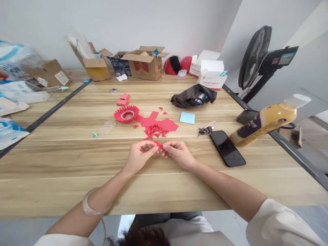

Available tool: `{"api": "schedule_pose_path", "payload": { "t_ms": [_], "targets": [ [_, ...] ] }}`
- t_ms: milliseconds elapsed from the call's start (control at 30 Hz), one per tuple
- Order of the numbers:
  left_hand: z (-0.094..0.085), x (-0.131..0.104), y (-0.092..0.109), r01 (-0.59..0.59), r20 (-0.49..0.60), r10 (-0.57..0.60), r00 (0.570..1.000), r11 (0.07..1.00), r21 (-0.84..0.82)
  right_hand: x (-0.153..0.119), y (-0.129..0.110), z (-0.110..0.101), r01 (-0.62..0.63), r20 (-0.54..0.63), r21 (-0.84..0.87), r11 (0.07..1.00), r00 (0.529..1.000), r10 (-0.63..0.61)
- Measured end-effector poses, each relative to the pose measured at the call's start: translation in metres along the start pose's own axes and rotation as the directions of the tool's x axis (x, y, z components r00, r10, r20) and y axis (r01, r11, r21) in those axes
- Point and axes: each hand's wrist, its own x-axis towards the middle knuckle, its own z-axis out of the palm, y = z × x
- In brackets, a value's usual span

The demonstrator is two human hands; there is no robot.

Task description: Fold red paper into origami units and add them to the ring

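Observation:
Between my left hand [140, 153] and my right hand [178, 153] is a small folded piece of red paper [158, 145]. Both hands pinch it with thumb and fingertips, just above the wooden table [107, 184]. Right beyond the fingers lies a heap of small folded red paper triangles [154, 130] on flat red paper sheets [169, 124]. Left of the sheets sits a ring of many folded red pieces [126, 113] with a pale blue inner edge. Two stacks of red paper [123, 99] lie behind the ring.
A blue sticky note pad [187, 118], keys [207, 128], a phone [227, 148] and a tilted-looking yellow bottle [263, 121] are on the right. Behind them lies a black plastic bag [193, 95]. Cardboard boxes [146, 65] line the wall; a fan [256, 58] stands at right.

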Motion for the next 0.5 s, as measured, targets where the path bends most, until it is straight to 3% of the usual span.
{"api": "schedule_pose_path", "payload": {
  "t_ms": [267, 500],
  "targets": [
    [0.0013, -0.0009, 0.0005, -0.013, 0.018, 0.013, 1.000, 1.000, 0.011, -0.0002, -0.0007, 0.0019, 0.003, -0.042, -0.017, 1.000, 0.999, -0.004],
    [0.0057, -0.0028, 0.0029, 0.010, 0.010, -0.010, 1.000, 1.000, -0.009, -0.0041, -0.0068, 0.0095, 0.029, -0.119, -0.155, 0.988, 0.992, -0.048]
  ]
}}
